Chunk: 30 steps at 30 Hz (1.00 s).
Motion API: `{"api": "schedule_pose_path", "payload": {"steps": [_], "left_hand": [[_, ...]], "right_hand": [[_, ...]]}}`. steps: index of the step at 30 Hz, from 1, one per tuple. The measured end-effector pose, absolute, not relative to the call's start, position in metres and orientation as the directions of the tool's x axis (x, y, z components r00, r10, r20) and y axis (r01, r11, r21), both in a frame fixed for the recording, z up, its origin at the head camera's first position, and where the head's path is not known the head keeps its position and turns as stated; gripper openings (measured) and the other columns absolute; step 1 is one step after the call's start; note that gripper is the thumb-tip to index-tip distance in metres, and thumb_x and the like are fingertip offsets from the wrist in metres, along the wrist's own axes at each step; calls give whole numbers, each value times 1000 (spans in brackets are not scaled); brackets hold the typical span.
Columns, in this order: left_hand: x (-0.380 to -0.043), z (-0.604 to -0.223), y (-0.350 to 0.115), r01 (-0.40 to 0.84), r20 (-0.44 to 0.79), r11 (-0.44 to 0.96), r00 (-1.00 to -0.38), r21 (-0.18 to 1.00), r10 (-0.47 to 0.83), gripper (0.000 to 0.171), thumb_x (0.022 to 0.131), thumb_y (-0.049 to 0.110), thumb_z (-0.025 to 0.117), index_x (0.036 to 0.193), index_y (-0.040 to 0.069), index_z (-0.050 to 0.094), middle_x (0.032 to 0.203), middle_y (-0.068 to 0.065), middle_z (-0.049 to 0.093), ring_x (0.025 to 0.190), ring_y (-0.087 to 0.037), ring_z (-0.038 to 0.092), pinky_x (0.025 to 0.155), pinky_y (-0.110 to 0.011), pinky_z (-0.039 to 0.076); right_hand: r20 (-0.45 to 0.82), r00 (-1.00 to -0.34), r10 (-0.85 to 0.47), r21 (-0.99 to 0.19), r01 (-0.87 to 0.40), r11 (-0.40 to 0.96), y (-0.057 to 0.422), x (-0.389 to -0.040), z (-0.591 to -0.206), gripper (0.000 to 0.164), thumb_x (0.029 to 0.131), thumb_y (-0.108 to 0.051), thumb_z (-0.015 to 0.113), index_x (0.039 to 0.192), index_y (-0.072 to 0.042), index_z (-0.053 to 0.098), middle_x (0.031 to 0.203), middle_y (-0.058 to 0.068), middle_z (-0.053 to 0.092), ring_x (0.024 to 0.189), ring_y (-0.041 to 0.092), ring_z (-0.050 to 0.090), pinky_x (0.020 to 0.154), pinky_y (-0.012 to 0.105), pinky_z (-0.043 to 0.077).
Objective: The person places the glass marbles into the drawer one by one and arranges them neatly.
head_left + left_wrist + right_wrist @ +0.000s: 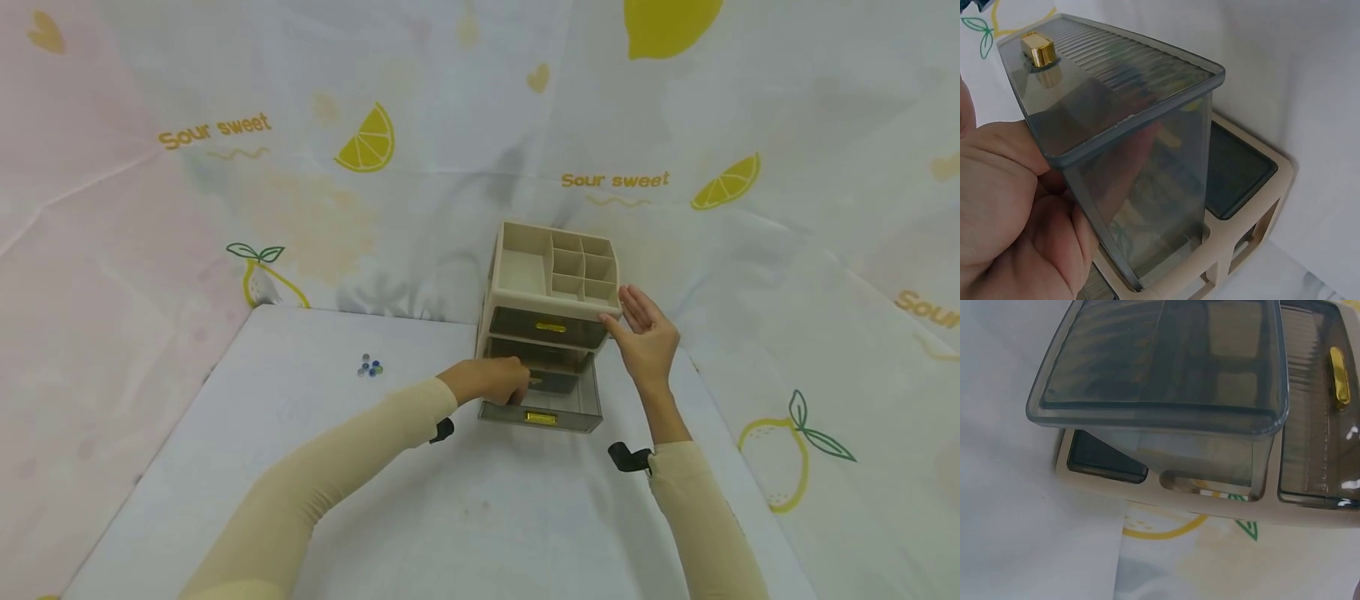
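A cream desktop organizer (525, 302) stands toward the back of the table, with small compartments on top and smoky see-through drawers below. Its middle drawer (592, 400) is pulled out, showing a gold handle (1040, 50). My left hand (504, 380) reaches over the left part of that drawer, fingers pointing down into it; the fingertips are hidden, so whether they hold anything does not show. At the organizer's upper right front corner, my right hand (647, 343) rests with fingers straight along the side and thumb on the front. The upper drawer (517, 323) is closed.
Several small blue and clear glass beads (370, 367) lie on the white tabletop (300, 433), left of the organizer. Behind it rises a lemon-printed cloth backdrop (450, 208). In the right wrist view the pulled-out drawer (1160, 419) juts from the frame.
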<state>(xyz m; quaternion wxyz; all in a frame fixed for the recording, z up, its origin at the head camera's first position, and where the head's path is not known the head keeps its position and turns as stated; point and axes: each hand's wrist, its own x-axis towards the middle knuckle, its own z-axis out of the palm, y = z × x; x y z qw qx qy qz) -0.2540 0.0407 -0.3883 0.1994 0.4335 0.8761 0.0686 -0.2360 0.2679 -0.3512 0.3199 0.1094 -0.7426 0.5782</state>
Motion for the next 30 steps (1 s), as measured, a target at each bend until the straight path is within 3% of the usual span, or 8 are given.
{"api": "schedule_pose_path", "payload": {"steps": [9, 16, 19, 25, 30], "left_hand": [[-255, -386, 40, 704, -331, 654, -569, 277, 753, 25, 89, -8, 63, 87, 13, 76, 86, 3, 69, 78, -10, 62, 70, -25, 54], [-260, -389, 38, 704, -306, 640, -564, 309, 767, 33, 88, -13, 59, 94, 13, 78, 95, 1, 71, 89, -13, 66, 74, -25, 55], [-260, -390, 36, 714, -268, 615, -554, 334, 788, 36, 87, -16, 58, 97, 12, 78, 99, 0, 71, 94, -15, 66, 75, -24, 54], [-257, -395, 31, 750, -178, 550, -524, 368, 833, 30, 89, -12, 60, 100, 11, 77, 95, 1, 70, 86, -11, 63, 71, -21, 52], [-258, -402, 24, 823, -18, 444, -469, 354, 883, 23, 92, -4, 62, 108, 6, 74, 107, -4, 70, 98, -16, 66, 79, -19, 52]], "right_hand": [[615, -764, 198, -779, -549, 301, 265, -240, -350, 57, 75, 14, 76, 127, 16, 53, 124, 32, 57, 116, 45, 55, 97, 36, 46], [615, -764, 197, -778, -546, 310, 265, -241, -352, 57, 75, 13, 76, 127, 16, 53, 124, 30, 58, 116, 44, 55, 97, 35, 47], [612, -764, 204, -780, -538, 320, 267, -241, -352, 57, 76, 12, 77, 128, 16, 53, 125, 29, 58, 116, 43, 56, 96, 34, 47], [602, -771, 208, -787, -528, 318, 269, -239, -352, 58, 75, 12, 77, 129, 14, 53, 125, 29, 58, 117, 41, 56, 96, 34, 47], [602, -769, 214, -787, -529, 317, 269, -238, -353, 58, 75, 13, 77, 128, 14, 54, 124, 30, 58, 117, 39, 57, 96, 32, 47]]}}
